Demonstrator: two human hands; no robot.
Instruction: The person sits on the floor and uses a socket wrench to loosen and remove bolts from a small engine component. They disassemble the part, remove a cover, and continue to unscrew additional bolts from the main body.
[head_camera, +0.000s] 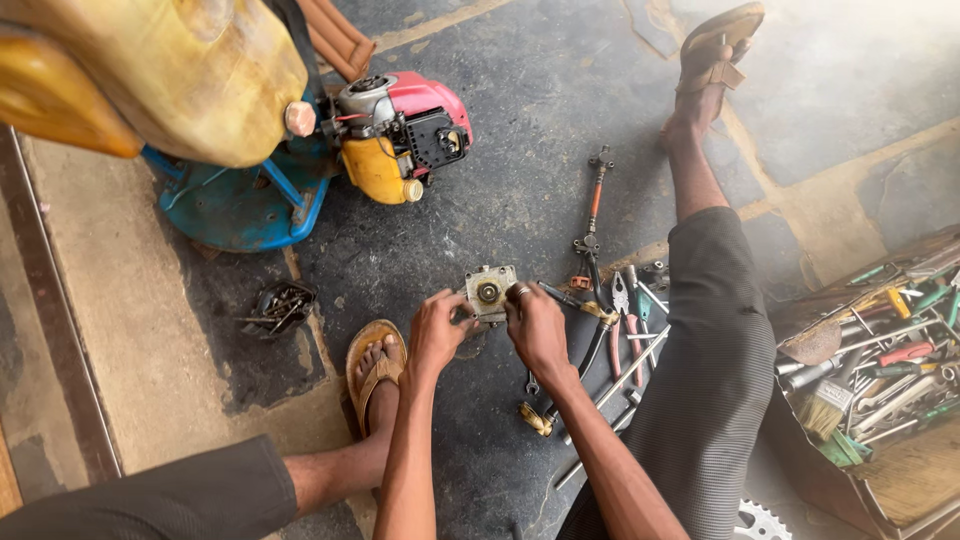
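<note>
Both hands grip a small square metal carburettor body (490, 292) just above the dark floor (520, 130): the left hand (437, 330) clasps its left side, the right hand (535, 325) its right. Pliers (622, 300) and spanners (620, 385) lie just right; a red-and-yellow engine (400, 135) sits well beyond.

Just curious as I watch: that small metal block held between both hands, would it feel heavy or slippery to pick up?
The metal block looks like solid cast metal with a brass-coloured centre, so probably heavy for its size and stiff. Its squarish shape suggests it would sit flat, not roll. Both the left hand and right hand grip it, perhaps because it is greasy; that cannot be confirmed.
</note>
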